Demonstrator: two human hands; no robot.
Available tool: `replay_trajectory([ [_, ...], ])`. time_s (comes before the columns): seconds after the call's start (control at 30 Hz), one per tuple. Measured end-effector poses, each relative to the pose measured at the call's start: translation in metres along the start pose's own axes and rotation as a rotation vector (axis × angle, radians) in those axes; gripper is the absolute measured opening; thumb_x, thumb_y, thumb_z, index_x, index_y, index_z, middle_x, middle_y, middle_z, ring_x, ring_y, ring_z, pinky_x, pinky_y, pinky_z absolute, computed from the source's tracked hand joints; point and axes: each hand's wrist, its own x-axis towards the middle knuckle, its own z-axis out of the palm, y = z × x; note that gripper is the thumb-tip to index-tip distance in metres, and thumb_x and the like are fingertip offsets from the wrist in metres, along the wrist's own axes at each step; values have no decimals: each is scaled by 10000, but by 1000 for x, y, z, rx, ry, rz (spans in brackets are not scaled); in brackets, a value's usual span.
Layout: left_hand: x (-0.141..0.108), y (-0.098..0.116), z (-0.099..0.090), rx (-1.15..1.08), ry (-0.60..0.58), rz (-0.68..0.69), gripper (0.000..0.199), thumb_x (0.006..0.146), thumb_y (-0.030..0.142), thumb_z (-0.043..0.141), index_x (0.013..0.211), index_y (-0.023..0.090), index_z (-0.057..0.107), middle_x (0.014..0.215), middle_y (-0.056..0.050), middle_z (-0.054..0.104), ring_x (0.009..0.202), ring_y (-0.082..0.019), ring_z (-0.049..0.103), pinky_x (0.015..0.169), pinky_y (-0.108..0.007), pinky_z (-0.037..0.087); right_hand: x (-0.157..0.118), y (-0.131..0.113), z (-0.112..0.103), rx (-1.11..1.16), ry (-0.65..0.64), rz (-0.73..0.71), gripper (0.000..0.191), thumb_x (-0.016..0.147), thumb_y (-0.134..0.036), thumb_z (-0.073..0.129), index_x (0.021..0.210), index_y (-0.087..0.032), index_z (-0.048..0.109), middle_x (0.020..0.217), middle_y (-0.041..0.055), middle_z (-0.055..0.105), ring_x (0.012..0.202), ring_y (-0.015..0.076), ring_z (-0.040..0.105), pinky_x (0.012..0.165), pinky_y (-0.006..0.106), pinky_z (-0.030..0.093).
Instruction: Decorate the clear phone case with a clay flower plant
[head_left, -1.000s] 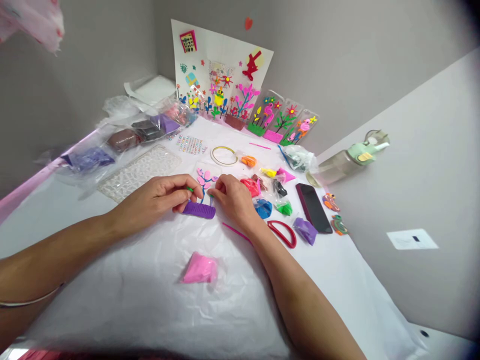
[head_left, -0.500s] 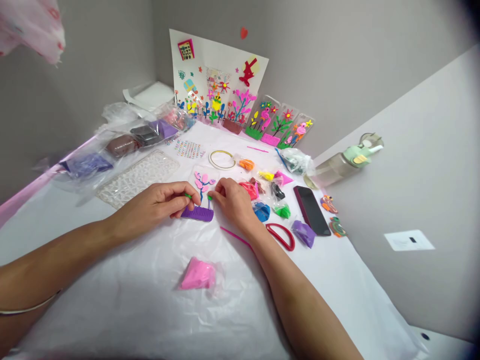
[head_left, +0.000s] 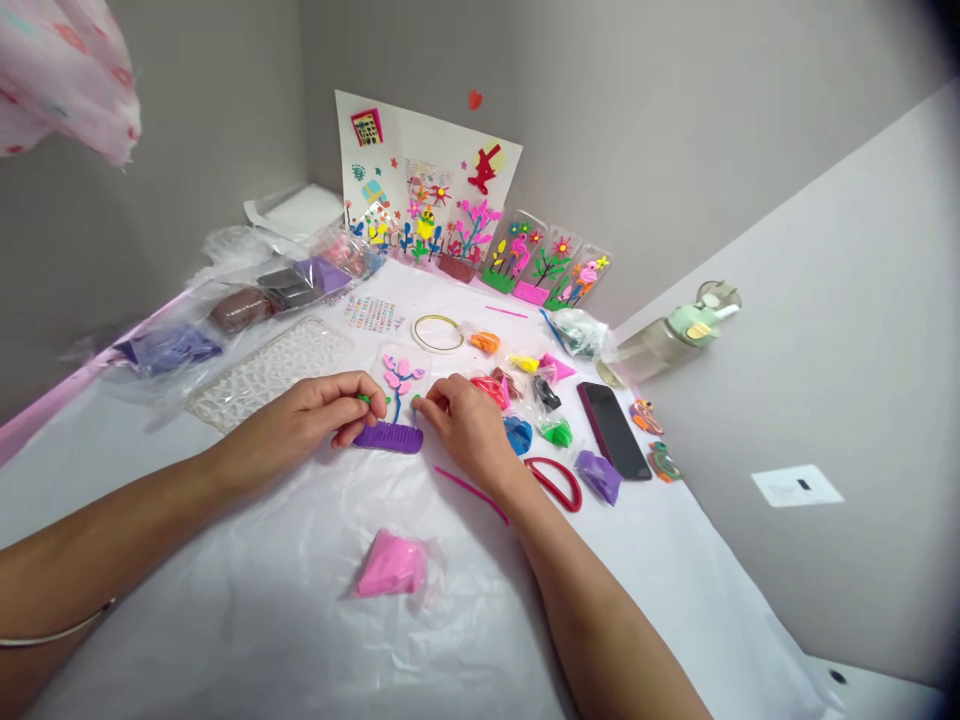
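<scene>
Our white-covered table [head_left: 262, 610] bore everything. On it our right hand [head_left: 471, 430] leaned over the panel's right side, perhaps steadying it, fingertips at a green dab [head_left: 416, 401]; whether they gripped it, we couldn't tell. Our left hand [head_left: 304, 418] pinched a green piece [head_left: 364, 399], seemingly for fine control. Between both lay the clear panel [head_left: 421, 354], presumably central so either could reach. Nearer us sat the pink packet [head_left: 391, 565], apart, likely leaving elbow room. A purple strip [head_left: 388, 438] edged the panel below its smaller pink flower [head_left: 397, 373].
</scene>
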Motion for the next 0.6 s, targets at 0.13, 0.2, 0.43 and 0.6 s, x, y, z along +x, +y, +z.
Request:
replay_trajectory([
  [0.13, 0, 3, 1, 3, -3, 4, 255, 927, 440, 540, 906, 232, 686, 603, 54, 509, 616, -150, 453, 649, -292, 340, 0, -10, 3, -105, -19, 7, 148, 1024, -272, 715, 916, -173, 738, 1002, 73, 753, 896, 204, 662, 713, 303, 363],
  [0.2, 1, 3, 1, 5, -9, 8, 248, 912, 440, 548, 892, 232, 682, 604, 54, 510, 615, -150, 453, 650, -294, 340, 1, -13, 3, -145, -26, 17, 152, 1030, -280, 701, 938, -166, 742, 1013, 85, 758, 913, 217, 670, 707, 312, 357],
  [0.43, 0, 3, 1, 0, -34, 14, 216, 910, 415, 564, 886, 230, 674, 619, 54, 511, 623, -152, 456, 667, -302, 348, 1, -22, 6, -217, -36, 22, 154, 1054, -244, 613, 1022, -164, 740, 1090, 115, 764, 1003, 255, 683, 747, 334, 391],
  [0.6, -3, 6, 1, -20, -21, 12, 196, 921, 402, 584, 890, 236, 683, 635, 50, 521, 638, -156, 464, 679, -305, 358, 2, -22, 7, -171, -23, 12, 137, 1035, -213, 608, 973, -176, 726, 1071, 132, 759, 979, 263, 681, 747, 342, 408],
])
